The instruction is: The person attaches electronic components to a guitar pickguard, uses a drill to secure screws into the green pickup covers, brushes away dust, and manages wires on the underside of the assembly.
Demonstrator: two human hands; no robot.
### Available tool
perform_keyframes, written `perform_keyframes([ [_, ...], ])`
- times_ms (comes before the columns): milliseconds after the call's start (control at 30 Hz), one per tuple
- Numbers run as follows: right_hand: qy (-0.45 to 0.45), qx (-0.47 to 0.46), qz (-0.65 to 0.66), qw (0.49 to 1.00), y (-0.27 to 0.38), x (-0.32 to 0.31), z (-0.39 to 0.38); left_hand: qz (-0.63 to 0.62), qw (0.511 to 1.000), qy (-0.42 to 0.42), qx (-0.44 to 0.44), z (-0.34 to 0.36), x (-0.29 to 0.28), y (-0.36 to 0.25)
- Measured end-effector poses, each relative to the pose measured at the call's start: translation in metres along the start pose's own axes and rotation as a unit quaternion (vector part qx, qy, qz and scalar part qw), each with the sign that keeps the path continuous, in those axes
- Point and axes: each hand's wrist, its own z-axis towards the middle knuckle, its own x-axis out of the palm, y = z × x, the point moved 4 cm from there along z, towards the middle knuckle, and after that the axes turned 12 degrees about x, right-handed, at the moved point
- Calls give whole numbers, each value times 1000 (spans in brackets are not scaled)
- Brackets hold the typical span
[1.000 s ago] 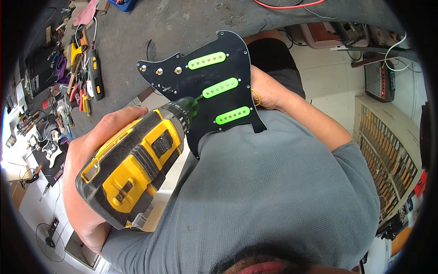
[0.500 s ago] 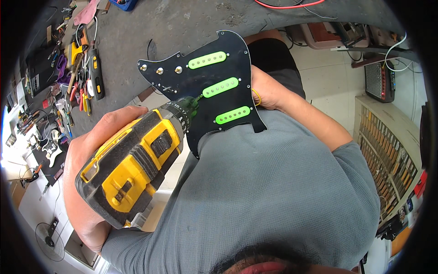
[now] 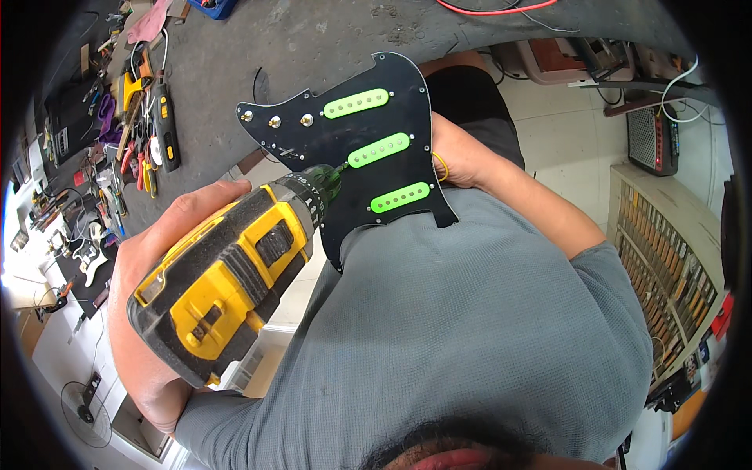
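My left hand (image 3: 176,227) is wrapped round a yellow and black cordless drill (image 3: 235,274). The bit in its green-lit chuck points at a small screw by the left end of the middle green pickup on a black guitar pickguard (image 3: 337,141). Three bright green pickups and three bare metal control posts show on the pickguard, which is tilted against my grey shirt. Supporting it at its right edge is my right hand (image 3: 462,153), with the fingers hidden behind the plate. A thin yellow loop (image 3: 442,166) shows beside that hand.
A dark workbench (image 3: 258,47) spans the top. Pliers, a black and yellow tool (image 3: 164,125) and other clutter crowd its left side. At the right stand a rack of wooden-handled tools (image 3: 666,258) and a small speaker amplifier (image 3: 652,139). A fan (image 3: 86,411) stands lower left.
The drill body has shifted very slightly, tilting a little to the left and up. The pickguard and my right hand look unmoved.
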Motion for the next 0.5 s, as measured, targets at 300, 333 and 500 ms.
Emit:
perform_keyframes([
  [300,5,-23,-23,999,-1,-6,-3,-129,983,-87,-98,-11,-7,-1],
  [333,4,-27,15,1000,-4,-9,-3,-129,982,-110,-87,-12,-9,1],
  [500,-41,-61,78,994,-1,-19,-11,-97,993,-46,-40,-3,-7,-1],
])
